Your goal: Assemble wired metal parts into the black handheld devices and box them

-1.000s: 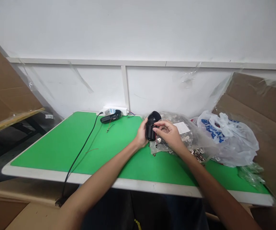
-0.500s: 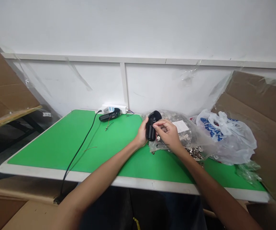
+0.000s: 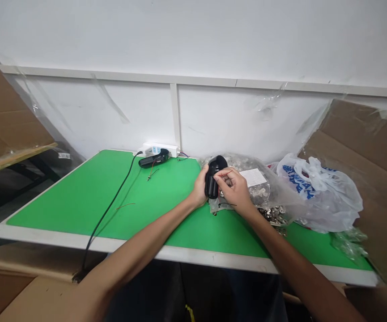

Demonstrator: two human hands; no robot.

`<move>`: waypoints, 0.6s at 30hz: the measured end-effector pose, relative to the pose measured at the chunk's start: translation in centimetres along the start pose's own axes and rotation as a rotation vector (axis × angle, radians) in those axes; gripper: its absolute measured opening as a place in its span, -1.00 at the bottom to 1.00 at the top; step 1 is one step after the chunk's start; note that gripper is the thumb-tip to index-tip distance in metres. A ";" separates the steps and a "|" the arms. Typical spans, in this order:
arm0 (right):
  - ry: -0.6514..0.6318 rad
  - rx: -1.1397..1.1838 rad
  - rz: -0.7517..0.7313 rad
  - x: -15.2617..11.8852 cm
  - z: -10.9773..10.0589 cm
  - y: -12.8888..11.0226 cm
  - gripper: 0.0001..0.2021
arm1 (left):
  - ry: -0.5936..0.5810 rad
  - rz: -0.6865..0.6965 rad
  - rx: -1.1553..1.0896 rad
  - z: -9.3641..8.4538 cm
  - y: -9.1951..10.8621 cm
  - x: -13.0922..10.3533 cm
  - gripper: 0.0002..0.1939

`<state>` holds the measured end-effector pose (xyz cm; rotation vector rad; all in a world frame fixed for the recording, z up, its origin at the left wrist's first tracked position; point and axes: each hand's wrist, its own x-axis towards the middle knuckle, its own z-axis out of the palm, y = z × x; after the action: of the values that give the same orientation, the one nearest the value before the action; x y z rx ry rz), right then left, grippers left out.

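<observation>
My left hand (image 3: pixel 200 185) is wrapped around a black plastic housing (image 3: pixel 211 185), held upright above the table with its wide round end at the top. Thumb and forefinger of my right hand (image 3: pixel 232 184) pinch a thin red wire (image 3: pixel 226 173) at the right side of the housing. More thin wire hangs below that hand, dark at its end. Behind my right hand lies a clear plastic bag (image 3: pixel 277 185) of small metal parts. Loose metal pieces (image 3: pixel 274 215) spill out by my right wrist.
On the green table (image 3: pixel 79 197), a second black housing (image 3: pixel 151 161) with wires lies by a white power strip (image 3: pixel 161 148). A black cable (image 3: pixel 112 205) crosses the left side. A knotted white plastic bag (image 3: pixel 330 197) stands at right, near a cardboard sheet (image 3: pixel 371 165).
The view has tilted slightly. Both hands keep nearly the same hold on the housing and the wire; my right fingers have shifted only a little.
</observation>
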<state>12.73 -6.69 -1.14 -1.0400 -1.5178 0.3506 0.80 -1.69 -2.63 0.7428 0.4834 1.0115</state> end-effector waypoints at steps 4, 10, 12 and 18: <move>-0.020 0.018 0.026 0.0 -0.1 0.0 -0.78 | -0.004 -0.004 0.054 -0.8 -0.2 0.3 -0.44; 0.000 0.109 0.072 0.3 -0.2 0.1 -0.73 | -0.049 -0.088 0.106 -0.2 1.0 0.2 -0.42; 0.024 0.158 0.072 0.4 -0.2 0.2 -0.74 | -0.063 -0.120 0.119 0.3 1.4 0.0 -0.39; 0.024 0.219 0.074 0.5 -0.3 0.2 -0.72 | -0.070 -0.101 0.076 0.6 1.5 -0.3 -0.38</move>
<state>13.11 -6.30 -0.91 -0.9251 -1.3874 0.5418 0.20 -1.64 -1.04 0.8114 0.4960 0.8743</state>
